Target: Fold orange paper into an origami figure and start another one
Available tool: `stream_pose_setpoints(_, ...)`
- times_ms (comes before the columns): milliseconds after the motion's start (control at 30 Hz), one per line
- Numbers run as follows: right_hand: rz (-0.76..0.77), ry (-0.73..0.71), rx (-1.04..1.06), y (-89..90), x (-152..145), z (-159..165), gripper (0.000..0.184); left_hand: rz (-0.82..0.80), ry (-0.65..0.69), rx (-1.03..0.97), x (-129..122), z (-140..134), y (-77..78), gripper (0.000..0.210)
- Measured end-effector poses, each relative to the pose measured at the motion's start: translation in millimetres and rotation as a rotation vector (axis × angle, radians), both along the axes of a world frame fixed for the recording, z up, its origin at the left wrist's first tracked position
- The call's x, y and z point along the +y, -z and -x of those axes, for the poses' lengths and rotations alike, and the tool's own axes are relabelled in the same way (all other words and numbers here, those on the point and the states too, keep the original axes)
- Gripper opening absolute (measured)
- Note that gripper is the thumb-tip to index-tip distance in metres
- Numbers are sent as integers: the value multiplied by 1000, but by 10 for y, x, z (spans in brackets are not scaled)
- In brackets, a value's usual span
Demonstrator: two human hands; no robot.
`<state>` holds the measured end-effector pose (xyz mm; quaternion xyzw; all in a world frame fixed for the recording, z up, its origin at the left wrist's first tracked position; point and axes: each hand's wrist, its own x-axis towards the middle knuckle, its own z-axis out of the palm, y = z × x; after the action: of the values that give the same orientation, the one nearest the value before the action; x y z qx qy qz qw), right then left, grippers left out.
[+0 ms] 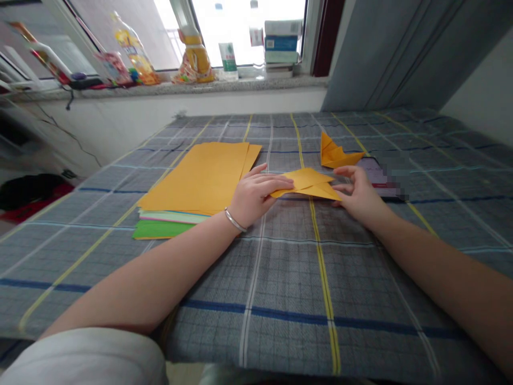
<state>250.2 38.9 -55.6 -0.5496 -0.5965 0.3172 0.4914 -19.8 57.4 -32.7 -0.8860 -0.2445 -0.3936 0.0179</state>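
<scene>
A folded sheet of orange-yellow paper (306, 182) with pointed corners and overlapping flaps is between my hands, just above or on the cloth. My left hand (256, 193), a silver bangle at its wrist, grips the left end, fingers on top and thumb beneath. At the right corner, my right hand (358, 192) has the paper's tip between thumb and fingers, its index finger raised apart. Just behind stands a finished-looking folded orange paper boat (339, 152). To the left lies a stack of coloured paper (196, 176), orange on top, with green and pale sheets showing below.
A phone (379, 179), partly blurred out, lies beside my right hand. Grey checked cloth (288, 278) covers the table. On the windowsill (248, 85) at the back stand bottles, a tube (228, 60) and stacked boxes (281, 45). A grey curtain (393, 53) hangs at the right.
</scene>
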Motion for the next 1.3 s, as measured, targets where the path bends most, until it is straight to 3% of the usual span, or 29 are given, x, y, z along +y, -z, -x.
stream_pose_setpoints(133,-298,43,-518,80,77,-141,62,46,171,-21,11,-6,4,15)
stream_pose_setpoints(233,-368,43,-805,56,96,-212,50,70,199,-11,21,-15,26,12)
stream_pose_setpoints(333,-406,5,-832,-5,96,-237,32,135,218,-14,40,-24,42,12)
stream_pose_setpoints(467,-460,-16,-663,-76,81,-230,19,214,133,-104,54,-30,40,13)
stream_pose_setpoints(567,-406,54,-473,-82,75,-222,12,310,-14,-201,59,-29,45,21)
stream_pose_setpoints(733,-221,206,-245,-41,97,-222,18,535,-189,-340,95,-32,84,33)
stream_pose_setpoints(867,-113,120,-31,-66,99,-196,18,561,-227,-376,119,-35,92,36)
stream_pose_setpoints(967,-7,44,49,-112,77,-178,27,520,-264,-281,94,-28,56,55)
stream_pose_setpoints(1100,167,41,-191,-183,28,-181,43,620,-320,15,27,-15,-9,72)
stream_pose_setpoints(1200,193,9,-486,-223,8,-193,32,661,-356,186,6,-19,-26,59)
stream_pose_setpoints(1300,170,-48,-626,-224,16,-214,26,677,-341,194,30,-24,-6,42)
